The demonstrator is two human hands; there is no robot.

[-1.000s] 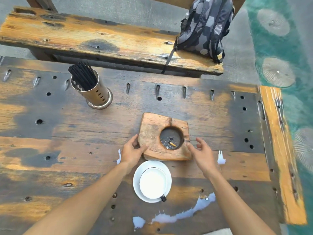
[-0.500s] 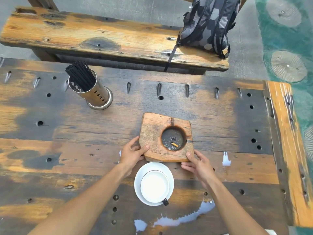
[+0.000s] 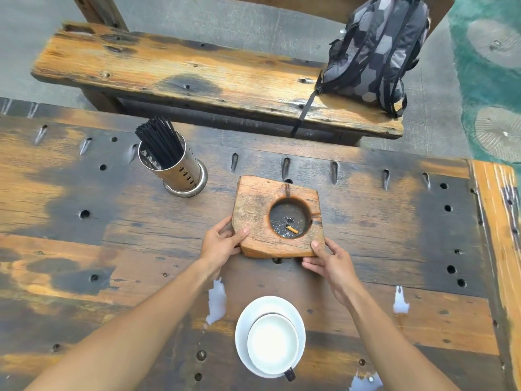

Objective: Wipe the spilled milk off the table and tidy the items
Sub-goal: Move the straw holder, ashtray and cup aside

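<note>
A wooden block ashtray (image 3: 253, 210) with a cigarette butt in its round hollow lies mid-table. My left hand (image 3: 221, 244) grips its near left corner, thumb on top. My right hand (image 3: 328, 259) grips its near right corner, fingers underneath. The near edge looks slightly raised off the table (image 3: 112, 244). A white cup full of milk (image 3: 273, 342) stands on a white saucer (image 3: 294, 311) close to me. Spilled milk shows as a patch left of the saucer (image 3: 217, 301), a small splash at the right (image 3: 400, 301) and a puddle at the bottom edge (image 3: 365, 383).
A perforated metal holder of black straws (image 3: 172, 162) stands at the back left. Beyond the table is a wooden bench (image 3: 183, 71) with a grey patterned backpack (image 3: 377, 52) on its right end. The table's right edge is a lighter plank (image 3: 496, 235).
Both hands closed on the ashtray's near corners and moved it away from the cup toward the table's far side. The milk patch under my left hand is now uncovered.
</note>
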